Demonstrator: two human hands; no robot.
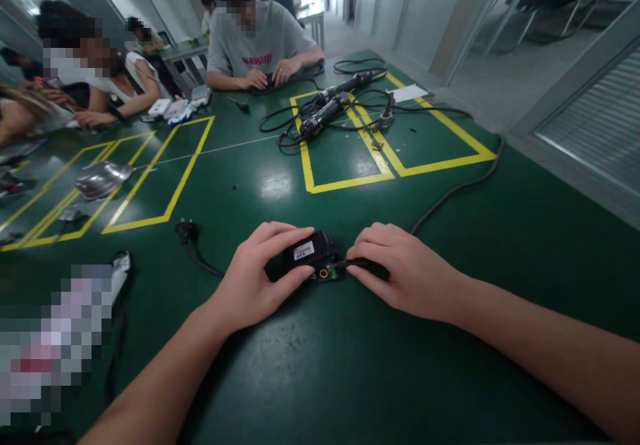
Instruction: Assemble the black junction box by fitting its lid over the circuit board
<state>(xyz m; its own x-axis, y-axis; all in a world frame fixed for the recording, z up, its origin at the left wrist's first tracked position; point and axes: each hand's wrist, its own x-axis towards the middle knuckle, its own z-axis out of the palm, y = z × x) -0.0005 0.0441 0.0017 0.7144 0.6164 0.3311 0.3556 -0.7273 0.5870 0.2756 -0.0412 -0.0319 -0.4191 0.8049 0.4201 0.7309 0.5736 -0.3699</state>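
A black power adapter (303,250) with a white label lies on the green table in front of me. At its near right edge, part of a green circuit board with a copper-coloured ring shows. My left hand (260,275) grips the adapter from the left, thumb on the near side and fingers over the far side. My right hand (400,268) pinches a black cable (369,266) where it meets the adapter's right end; thin coloured wires show there. Left of my left hand, a black power plug (186,232) lies with its cord running toward that hand.
Corded black electric screwdrivers (325,108) lie tangled beyond my hands, inside yellow tape marks (350,184). A shiny metal piece (103,180) is at left. A blurred-out item with a black strap (120,298) lies near my left arm. Other people sit around the table.
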